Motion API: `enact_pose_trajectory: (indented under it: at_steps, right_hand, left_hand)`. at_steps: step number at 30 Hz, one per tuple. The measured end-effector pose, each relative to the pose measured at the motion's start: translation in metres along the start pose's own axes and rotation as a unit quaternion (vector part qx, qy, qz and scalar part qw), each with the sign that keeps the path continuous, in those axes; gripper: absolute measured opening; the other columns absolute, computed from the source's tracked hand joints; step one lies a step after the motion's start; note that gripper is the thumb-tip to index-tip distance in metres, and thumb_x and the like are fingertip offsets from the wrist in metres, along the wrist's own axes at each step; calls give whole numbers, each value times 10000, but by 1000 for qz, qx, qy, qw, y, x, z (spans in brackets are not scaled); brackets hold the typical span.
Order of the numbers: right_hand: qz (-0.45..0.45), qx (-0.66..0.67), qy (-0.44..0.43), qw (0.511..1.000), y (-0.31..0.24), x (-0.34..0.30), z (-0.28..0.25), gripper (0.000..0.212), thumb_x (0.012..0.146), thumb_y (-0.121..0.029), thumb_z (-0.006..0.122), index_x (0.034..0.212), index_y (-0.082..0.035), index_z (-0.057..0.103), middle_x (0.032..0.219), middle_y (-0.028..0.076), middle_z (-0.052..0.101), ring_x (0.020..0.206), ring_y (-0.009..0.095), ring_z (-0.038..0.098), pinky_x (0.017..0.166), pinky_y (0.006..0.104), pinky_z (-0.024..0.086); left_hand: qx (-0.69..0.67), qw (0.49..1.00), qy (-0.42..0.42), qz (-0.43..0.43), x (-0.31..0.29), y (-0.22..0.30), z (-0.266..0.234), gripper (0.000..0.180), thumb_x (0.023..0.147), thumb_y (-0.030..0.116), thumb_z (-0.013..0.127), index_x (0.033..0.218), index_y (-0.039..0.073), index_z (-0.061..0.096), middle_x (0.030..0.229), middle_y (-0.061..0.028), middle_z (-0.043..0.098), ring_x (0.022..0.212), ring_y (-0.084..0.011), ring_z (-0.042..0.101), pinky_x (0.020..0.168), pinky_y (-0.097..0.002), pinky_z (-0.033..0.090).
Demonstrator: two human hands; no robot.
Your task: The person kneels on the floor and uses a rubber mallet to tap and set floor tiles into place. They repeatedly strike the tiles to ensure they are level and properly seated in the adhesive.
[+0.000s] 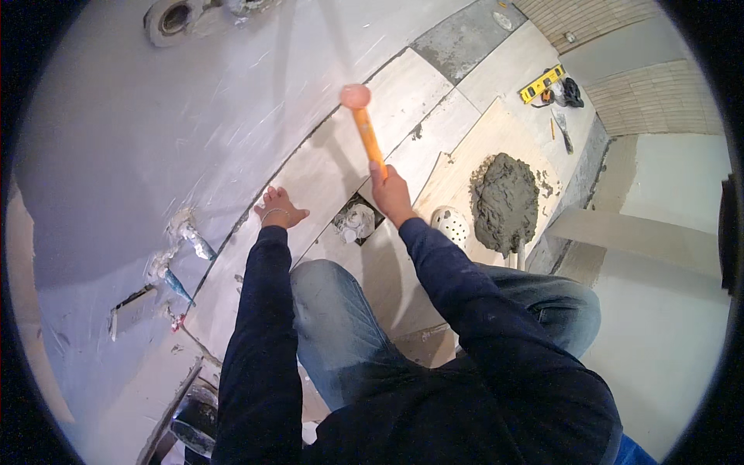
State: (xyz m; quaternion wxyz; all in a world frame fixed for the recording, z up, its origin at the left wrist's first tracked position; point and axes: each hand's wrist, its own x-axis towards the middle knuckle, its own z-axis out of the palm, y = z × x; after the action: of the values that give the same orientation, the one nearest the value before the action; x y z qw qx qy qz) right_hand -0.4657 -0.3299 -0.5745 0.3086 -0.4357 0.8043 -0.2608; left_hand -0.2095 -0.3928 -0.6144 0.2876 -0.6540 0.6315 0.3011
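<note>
My right hand is closed round the lower end of a mallet with an orange handle and a rounded pinkish head. The mallet's head is up and away from me, over the pale floor tiles; whether it touches them I cannot tell. To the left, my left hand lies spread on a tile close to the wall edge, holding nothing. Between my hands is a square dark opening with crumpled white material stuffed in it.
Grey mortar is heaped on a board to the right, beside a white shoe with holes. Farther off lie a yellow spirit level and a small trowel. Wrapped pipe ends stick out of the left wall.
</note>
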Motion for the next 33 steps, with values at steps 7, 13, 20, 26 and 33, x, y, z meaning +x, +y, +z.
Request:
enact_pose_trajectory:
  at_steps: [7,13,20,26,33]
  right_hand:
    - [112,99,-111,983,-7,15,-17,821,973,-732,358,799,25,625,648,170,638,573,322,668,513,418,512]
    - [78,-91,-159,980,92,-18,-13,750,979,-685,438,851,26,637,785,274,669,852,463,661,756,511,506]
    - [17,-128,-166,978,57,-51,-17,817,978,-712,381,871,49,659,834,302,682,890,474,678,798,521,513]
    - [133,-116,-269,947,46,-37,-20,801,944,-728,458,818,30,685,671,187,646,647,297,681,612,439,530]
    - [8,-57,-179,982,83,-51,-23,644,999,-603,506,915,20,650,711,118,595,688,203,572,643,376,454]
  left_hand:
    - [14,996,91,1,-6,-16,29,1239,683,630,818,1603,82,196,1686,-166,123,1558,-326,114,1197,-650,146]
    - [-11,994,105,8,-15,14,32,1375,603,626,874,1608,47,135,1688,-188,89,1565,-356,57,1202,-655,101]
    - [-22,993,114,15,-12,0,39,1426,580,673,858,1610,36,104,1689,-193,68,1564,-366,32,1202,-663,71]
    - [-7,988,153,4,-15,-1,54,1668,344,776,858,1588,-33,95,1673,-258,38,1547,-437,16,1147,-753,74]
    - [5,988,152,0,-20,9,45,1631,366,703,908,1577,-53,120,1657,-275,94,1521,-501,64,1175,-705,53]
